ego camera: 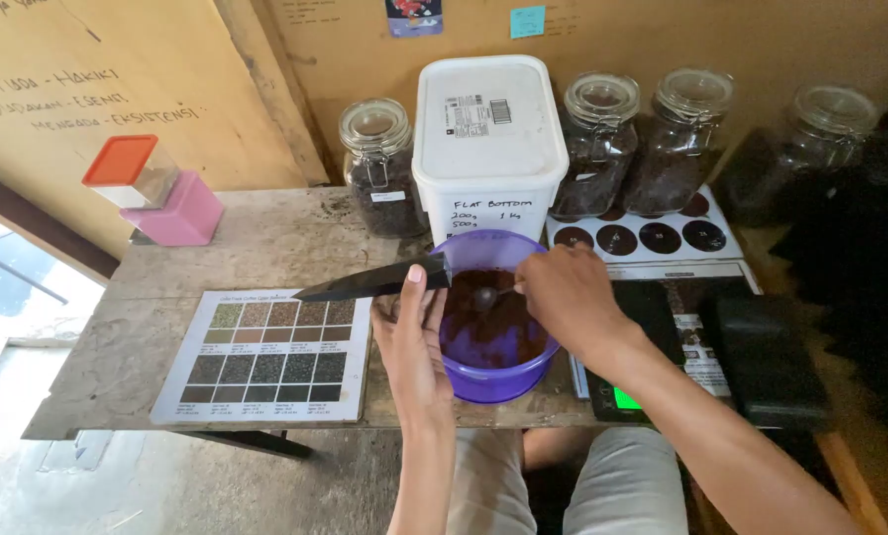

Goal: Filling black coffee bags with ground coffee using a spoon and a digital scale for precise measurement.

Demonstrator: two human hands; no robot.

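The left hand (411, 342) grips a flat black pouch (369, 284) over the round purple plastic bowl (493, 381), the right hand (566, 294) pinches a small metal spoon (485, 294) in the brown grounds (488, 322); filling seems barely begun.

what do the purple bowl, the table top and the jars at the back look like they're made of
Purple bowl: likely plastic, going by the even, slightly translucent colour and thin smooth rim.
Table top: bare weathered wood, grey and matte, with visible grain and plank seams.
Jars: clear glass by the look, shiny and see-through, dark contents showing, with wire clasps that look like metal.
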